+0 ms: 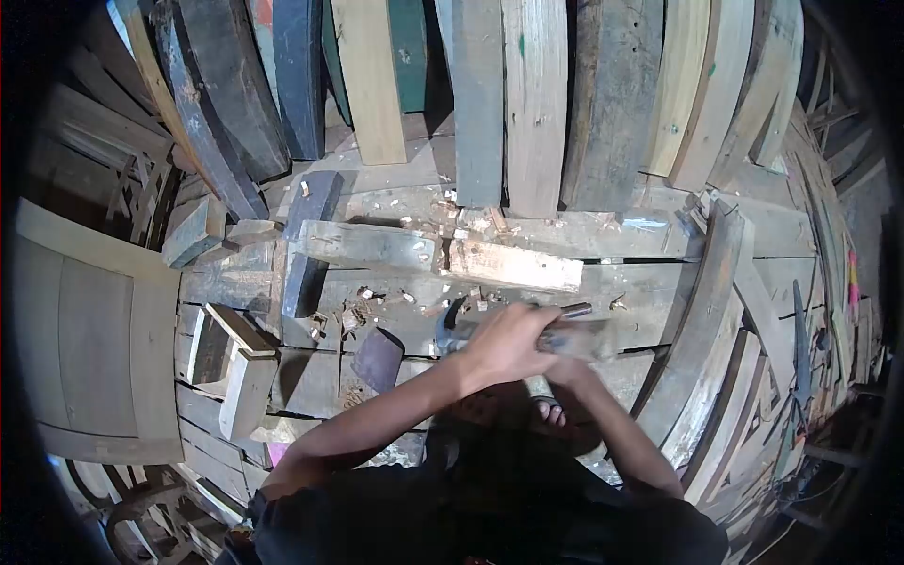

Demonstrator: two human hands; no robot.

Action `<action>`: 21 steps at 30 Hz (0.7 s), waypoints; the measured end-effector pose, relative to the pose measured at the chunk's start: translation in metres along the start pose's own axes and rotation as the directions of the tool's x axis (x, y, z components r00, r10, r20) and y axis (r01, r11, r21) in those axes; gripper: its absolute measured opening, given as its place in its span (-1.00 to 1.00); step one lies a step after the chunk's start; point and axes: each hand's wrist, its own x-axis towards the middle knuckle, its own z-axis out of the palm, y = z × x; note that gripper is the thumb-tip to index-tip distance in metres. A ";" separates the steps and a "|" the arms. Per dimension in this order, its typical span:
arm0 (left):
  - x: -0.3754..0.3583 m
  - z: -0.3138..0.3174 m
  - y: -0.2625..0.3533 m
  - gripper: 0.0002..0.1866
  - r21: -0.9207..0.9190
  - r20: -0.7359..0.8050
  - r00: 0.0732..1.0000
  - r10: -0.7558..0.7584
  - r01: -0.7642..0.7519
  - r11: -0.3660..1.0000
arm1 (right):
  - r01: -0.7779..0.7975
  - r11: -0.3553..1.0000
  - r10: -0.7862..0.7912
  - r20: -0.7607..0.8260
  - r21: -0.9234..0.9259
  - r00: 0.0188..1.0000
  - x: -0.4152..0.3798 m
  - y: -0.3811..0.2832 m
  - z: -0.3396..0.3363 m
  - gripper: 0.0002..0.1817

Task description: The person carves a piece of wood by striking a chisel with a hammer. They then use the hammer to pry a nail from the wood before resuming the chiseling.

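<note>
My left hand [506, 341] is closed in front of my body, its fingers bent around something mostly hidden beneath them. A dark, curved metal tool end [450, 325] shows just left of it. The tip of a dark rod [576, 309] sticks out on its right. My right hand [567, 365] is beside and partly behind the left; motion blur hides its fingers. A smeared brownish shape [593, 341] lies at the hands' right. Beyond them, a pale wood block [516, 265] meets the end of a greyer block [367, 247].
Upright boards [478, 104] line the far side. A dark beam [309, 245] and a purplish-grey piece [379, 360] lie left, among wood chips. A small wooden frame [247, 391] stands farther left. Long planks [702, 320] lean at right. A bare foot [549, 411] shows below the hands.
</note>
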 end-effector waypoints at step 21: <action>0.120 0.005 -0.007 -0.74 0.127 -0.227 0.972 0.068 -0.040 0.991 | 0.227 0.753 -0.113 0.218 -0.618 0.969 0.027 -0.004 0.059 -0.47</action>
